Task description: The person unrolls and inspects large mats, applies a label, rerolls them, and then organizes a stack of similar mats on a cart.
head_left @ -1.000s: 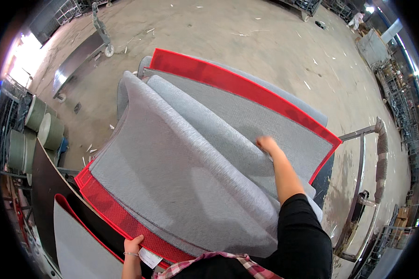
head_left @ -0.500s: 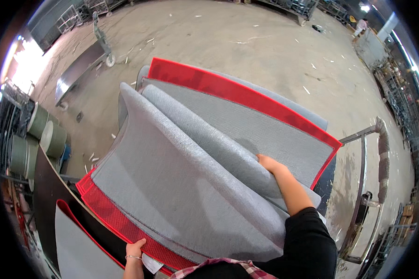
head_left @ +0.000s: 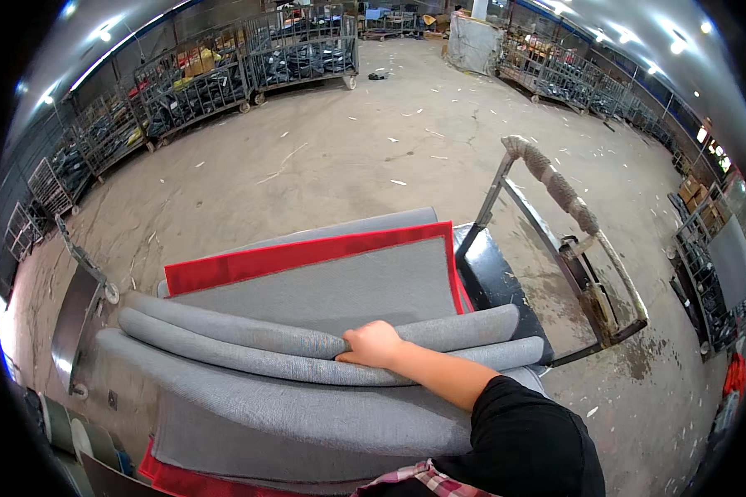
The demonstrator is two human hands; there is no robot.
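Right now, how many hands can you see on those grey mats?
1: the right hand grips between two folded grey mats at the stack's middle. The left hand is out of view, perhaps hidden.

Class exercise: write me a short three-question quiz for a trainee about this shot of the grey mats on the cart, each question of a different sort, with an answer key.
1. True or false: the right hand rests on the folded grey mats.
2. Multiple choice: the border of the flat mat lying beyond the folds is (a) blue, (b) red, (c) yellow.
3. Short answer: what stands along the far wall, past the concrete floor?

Key
1. True: its fingers curl over a rolled fold.
2. b.
3. Wire cage trolleys filled with dark goods.
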